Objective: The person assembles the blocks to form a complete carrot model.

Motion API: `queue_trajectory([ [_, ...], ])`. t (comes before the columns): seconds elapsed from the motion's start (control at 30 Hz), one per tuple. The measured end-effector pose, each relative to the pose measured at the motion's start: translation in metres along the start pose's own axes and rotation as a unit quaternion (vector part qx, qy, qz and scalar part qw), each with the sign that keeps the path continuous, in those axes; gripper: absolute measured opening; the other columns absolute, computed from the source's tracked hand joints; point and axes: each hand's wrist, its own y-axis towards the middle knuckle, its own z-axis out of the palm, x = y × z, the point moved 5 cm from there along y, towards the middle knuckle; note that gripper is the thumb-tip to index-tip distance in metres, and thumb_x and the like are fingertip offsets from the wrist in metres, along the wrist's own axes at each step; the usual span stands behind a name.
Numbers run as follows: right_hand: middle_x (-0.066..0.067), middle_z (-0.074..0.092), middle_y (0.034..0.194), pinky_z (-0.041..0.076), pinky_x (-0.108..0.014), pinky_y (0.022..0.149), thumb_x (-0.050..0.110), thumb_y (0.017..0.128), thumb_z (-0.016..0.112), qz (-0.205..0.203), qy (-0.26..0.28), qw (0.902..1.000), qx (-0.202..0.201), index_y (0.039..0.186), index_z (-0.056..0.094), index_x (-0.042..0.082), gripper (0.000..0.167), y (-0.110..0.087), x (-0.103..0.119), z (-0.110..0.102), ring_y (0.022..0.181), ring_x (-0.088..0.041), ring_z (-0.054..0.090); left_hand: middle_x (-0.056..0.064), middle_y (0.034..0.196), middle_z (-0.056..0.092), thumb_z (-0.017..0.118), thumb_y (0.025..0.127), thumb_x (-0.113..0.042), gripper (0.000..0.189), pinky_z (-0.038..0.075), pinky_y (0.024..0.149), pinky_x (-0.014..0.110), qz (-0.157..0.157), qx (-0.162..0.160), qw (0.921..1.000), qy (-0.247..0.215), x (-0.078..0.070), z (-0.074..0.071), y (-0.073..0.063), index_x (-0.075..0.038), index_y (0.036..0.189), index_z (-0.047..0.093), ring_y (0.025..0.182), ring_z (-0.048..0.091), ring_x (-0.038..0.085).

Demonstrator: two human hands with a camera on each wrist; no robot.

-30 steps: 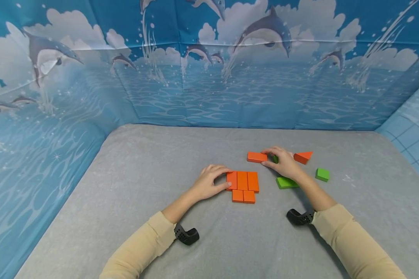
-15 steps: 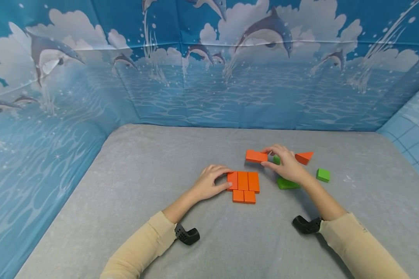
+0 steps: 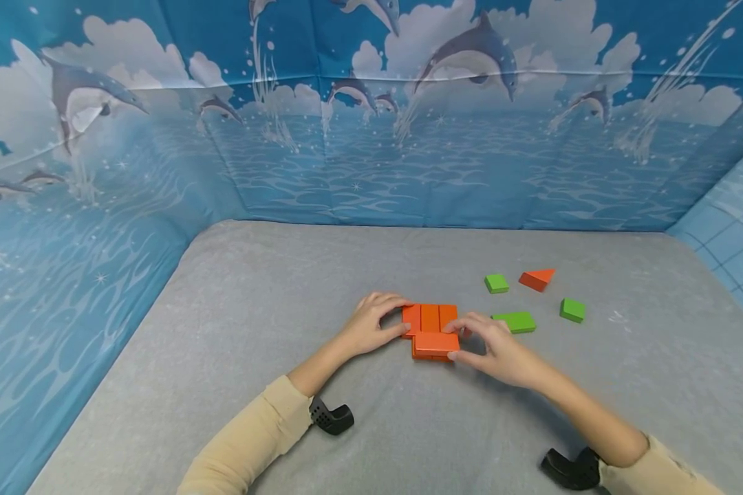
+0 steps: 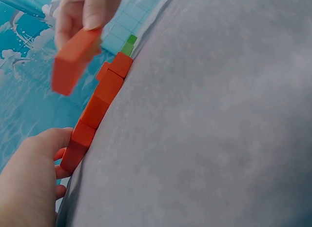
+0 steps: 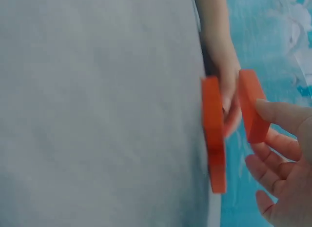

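Pinching a loose orange block [image 3: 436, 343] near its right end, the right hand [image 3: 494, 352] had its thumb and fingers narrow around it, above the near part of the flat orange group [image 3: 430, 317] on the desk [image 3: 285, 275]. Both wrist views showed a gap between that block and the group. The left hand [image 3: 368, 326] gripped the group's leftmost block [image 3: 412, 316], thumb on the near side, fingers on the far side. Just right of the group lay a long green block [image 3: 515, 322]; farther off that way were two small green blocks [image 3: 497, 283] [image 3: 572, 310] and an orange triangular block [image 3: 537, 280].

Good handling here seemed to call for a light pinch, the block level and square to the group, and no sideways push. The left hand's hold probably guarded against sliding; fingertips dipping too low might have nudged the group's right side.
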Motion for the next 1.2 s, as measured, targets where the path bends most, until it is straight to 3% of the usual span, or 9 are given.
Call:
queue_trajectory([
  [0.23,0.011,0.056,0.096,0.032,-0.035,0.075,0.02,0.077,0.073,0.026,-0.023,0.9991,0.023,0.102,0.061,0.014,0.029,-0.015,0.007,0.015,0.084,-0.008,0.049,0.0,0.127,0.053,0.06,0.087,-0.036,0.042,0.028,0.101,0.042,-0.004,0.002,1.0,0.002,0.001,0.0,0.0,-0.019,0.125,0.056,0.117,0.042,0.018],
  [0.6,0.009,0.058,0.094,0.031,-0.036,0.076,0.019,0.072,0.077,0.021,-0.083,0.9963,-0.006,0.098,0.063,0.014,0.031,-0.02,0.013,0.022,0.084,-0.007,0.052,0.001,0.128,0.053,0.06,0.088,-0.035,0.041,0.027,0.101,0.043,-0.001,0.004,1.0,-0.004,0.0,-0.001,0.0,-0.019,0.126,0.056,0.118,0.041,0.018],
  [0.87,0.004,0.059,0.095,0.034,-0.037,0.076,0.018,0.066,0.08,0.01,-0.149,0.9885,-0.024,0.095,0.065,0.014,0.033,-0.02,0.018,0.024,0.092,-0.018,0.056,0.001,0.128,0.053,0.06,0.087,-0.035,0.042,0.027,0.101,0.042,-0.004,0.002,1.0,0.0,-0.002,-0.002,0.0,-0.019,0.125,0.056,0.118,0.041,0.019],
  [1.2,0.005,0.057,0.089,0.033,-0.036,0.075,0.018,0.064,0.081,-0.002,-0.166,0.9855,-0.037,0.09,0.064,0.018,0.031,-0.019,0.02,0.025,0.086,-0.015,0.055,0.002,0.128,0.053,0.061,0.087,-0.034,0.041,0.027,0.101,0.042,-0.001,0.002,1.0,-0.001,-0.001,-0.001,0.0,-0.019,0.125,0.056,0.118,0.041,0.019],
])
